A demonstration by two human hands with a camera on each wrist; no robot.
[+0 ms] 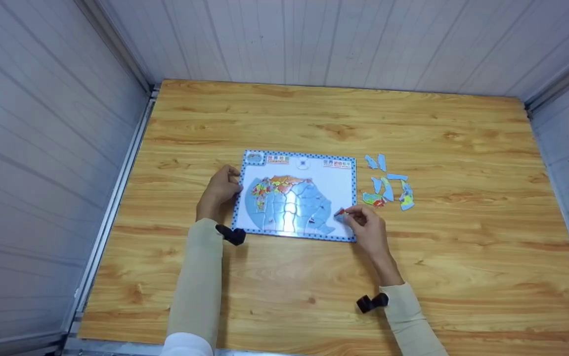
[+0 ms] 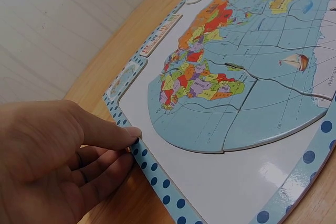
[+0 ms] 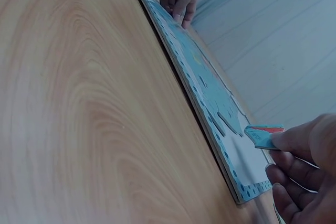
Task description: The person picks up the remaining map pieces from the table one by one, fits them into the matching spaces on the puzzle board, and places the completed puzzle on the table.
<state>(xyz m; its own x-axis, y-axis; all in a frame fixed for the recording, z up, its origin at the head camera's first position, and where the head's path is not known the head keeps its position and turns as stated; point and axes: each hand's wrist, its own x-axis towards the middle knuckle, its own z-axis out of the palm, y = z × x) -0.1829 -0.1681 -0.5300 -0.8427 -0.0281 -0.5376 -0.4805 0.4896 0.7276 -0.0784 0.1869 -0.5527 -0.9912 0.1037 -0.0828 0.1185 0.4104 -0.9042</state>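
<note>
A world-map puzzle board (image 1: 346,180) with a blue dotted border lies flat on the table, its joined pieces (image 1: 259,217) covering the left and middle of the map. My left hand (image 1: 222,187) holds the board's left edge. In the left wrist view, that thumb (image 2: 128,134) lies on the border while the other fingers curl against the side. Over the board's lower right, my right hand (image 1: 371,231) pinches a small blue and red puzzle piece (image 3: 262,136) between thumb and fingers, held just above the white surface.
Several loose puzzle pieces (image 1: 388,190) lie on the wooden table (image 1: 462,222) to the right of the board, some touching or overlapping. Pale panel walls (image 1: 314,44) stand behind the table and along both sides.
</note>
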